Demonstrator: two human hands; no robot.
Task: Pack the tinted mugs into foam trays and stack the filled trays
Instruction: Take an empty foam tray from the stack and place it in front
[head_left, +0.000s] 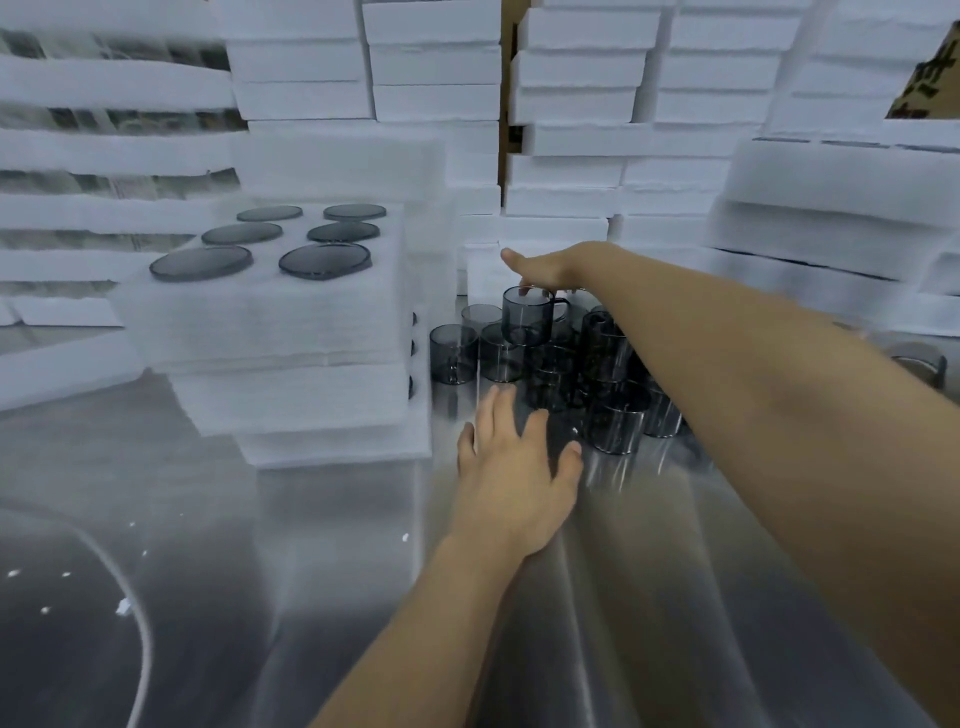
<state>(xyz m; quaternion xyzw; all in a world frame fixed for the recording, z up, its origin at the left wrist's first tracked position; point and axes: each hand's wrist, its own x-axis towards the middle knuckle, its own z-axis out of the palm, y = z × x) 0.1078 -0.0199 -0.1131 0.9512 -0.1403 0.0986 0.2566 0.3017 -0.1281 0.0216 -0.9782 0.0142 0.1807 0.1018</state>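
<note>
Centre frame, fingers of our right hand (546, 270) grip a tinted mug (525, 318) by its rim; below, our left hand (514, 470) spreads open.

Smoke-grey transparent mugs (571, 374) stand clustered on the tabletop, toward its far edge. One mug (525, 317) is upright above the cluster, handle to the right, gripped at the rim by the right hand (545, 267). Just left stand stacked white foam trays (291, 395). The top tray (260, 312) holds six mugs in two rows of three.
</note>
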